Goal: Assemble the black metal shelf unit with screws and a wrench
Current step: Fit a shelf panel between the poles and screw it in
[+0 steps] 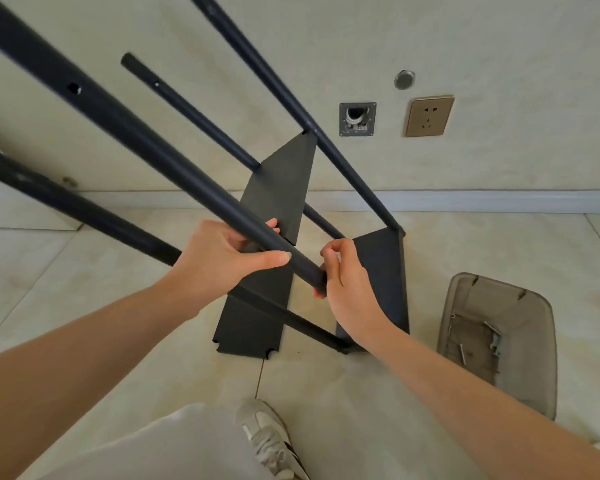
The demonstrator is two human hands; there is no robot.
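The black metal shelf unit stands on the tiled floor, its round poles [125, 133] rising toward me. A lower shelf panel [383, 271] sits at the bottom right. A second black panel [278, 195] leans tilted between the poles. My left hand [222, 258] wraps the nearest pole, thumb lying along it. My right hand [347, 278] pinches at the same pole a little lower, where the tilted panel meets it; what its fingertips hold is hidden.
A translucent grey plastic bin [534, 341] on the floor at right holds screws [461, 353] and small metal parts. The wall behind carries a gold socket [429, 116] and a pipe outlet [357, 119]. My shoe [271, 438] is below the shelf.
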